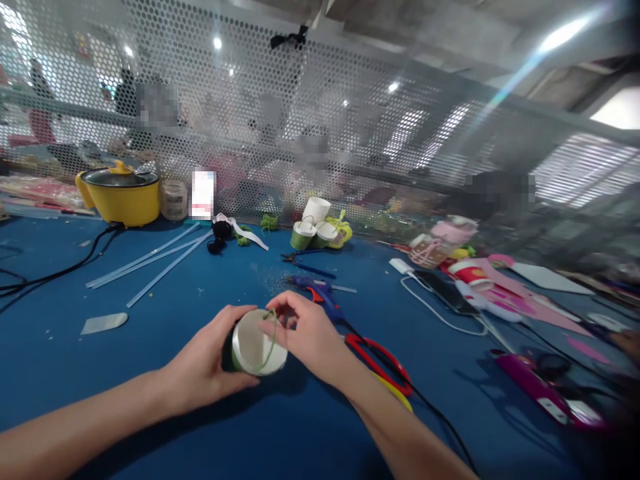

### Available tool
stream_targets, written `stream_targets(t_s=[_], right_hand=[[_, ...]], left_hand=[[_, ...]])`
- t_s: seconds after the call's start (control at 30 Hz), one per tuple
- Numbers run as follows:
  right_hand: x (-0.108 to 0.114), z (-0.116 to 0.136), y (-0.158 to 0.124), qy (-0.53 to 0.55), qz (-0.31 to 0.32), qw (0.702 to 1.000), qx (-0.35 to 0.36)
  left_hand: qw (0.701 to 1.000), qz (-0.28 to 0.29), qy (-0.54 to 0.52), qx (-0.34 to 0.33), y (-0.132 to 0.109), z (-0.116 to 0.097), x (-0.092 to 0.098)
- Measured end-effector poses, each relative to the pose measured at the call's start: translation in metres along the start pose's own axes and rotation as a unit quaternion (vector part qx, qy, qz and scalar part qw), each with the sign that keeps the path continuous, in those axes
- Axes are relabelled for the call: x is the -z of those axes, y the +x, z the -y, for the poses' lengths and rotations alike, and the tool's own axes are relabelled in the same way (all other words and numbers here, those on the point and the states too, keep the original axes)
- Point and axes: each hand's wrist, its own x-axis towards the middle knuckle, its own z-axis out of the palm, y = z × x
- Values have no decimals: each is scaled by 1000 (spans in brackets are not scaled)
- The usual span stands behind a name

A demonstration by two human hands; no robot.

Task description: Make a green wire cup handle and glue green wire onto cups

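Observation:
A paper cup [247, 343], white inside and green outside, is tilted with its mouth toward me. My left hand [217, 357] wraps round its left side, thumb below and fingers above. At the cup's upper right rim, my right hand [300, 327] pinches a thin green cord [273, 340], which loops across the mouth. Just beyond my right hand a blue glue gun [320, 290] lies on the table. Red-handled scissors [385, 363] rest partly under my right forearm, beside a yellow curved thing [395, 392].
Several cups [316, 212] are grouped by the mesh panel [240, 120]. Pliers [313, 265] and clear glue sticks [155, 257] lie nearer. A yellow electric pot [125, 200] stands left. On the right are a phone [445, 290], cables and a purple power strip [543, 390].

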Motion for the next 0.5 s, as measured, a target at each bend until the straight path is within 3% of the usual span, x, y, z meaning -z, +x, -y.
stream_targets(t_s=[0.17,0.5], right_hand=[[1,0,-2,-79,26,996,45],[2,-2,-2,-154,-15,981,115]], left_hand=[[1000,13,24,-15,-3,3,-2],[978,-23,153,-138,-1,-10,4]])
